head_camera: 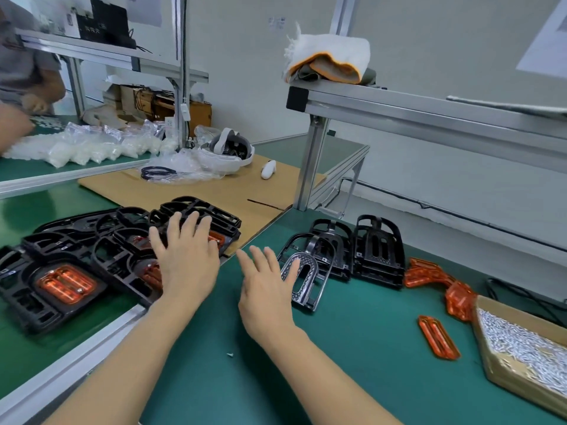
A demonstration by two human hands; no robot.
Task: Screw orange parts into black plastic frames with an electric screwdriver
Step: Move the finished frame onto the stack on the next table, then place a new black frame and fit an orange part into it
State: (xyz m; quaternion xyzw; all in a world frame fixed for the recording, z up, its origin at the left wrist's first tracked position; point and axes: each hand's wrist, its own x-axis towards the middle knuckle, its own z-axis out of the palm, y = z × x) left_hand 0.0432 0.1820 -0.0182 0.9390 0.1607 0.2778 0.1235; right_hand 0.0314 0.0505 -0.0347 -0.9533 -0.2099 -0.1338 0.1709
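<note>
Green table [352, 348]; left hand [187, 262] and right hand [267, 289] spread, empty. Between units: next, grab frame [306, 271] at 2 o'clock.

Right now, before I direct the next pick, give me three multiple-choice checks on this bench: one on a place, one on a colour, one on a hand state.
1. Where does the box of screws sit?
A. At the right edge of the green mat
B. On the upper shelf
C. On the cardboard sheet

2. What colour is the lone flat insert lying beside that box?
A. White
B. Orange
C. Blue

3. How is the right hand?
A. Gripping a screwdriver
B. Pinching a screw
C. Open, fingers spread, holding nothing

Answers: 1 A, the box lies low at the frame's right on the mat. 2 B, it is translucent orange. 3 C, its fingers are straight and apart.
</note>
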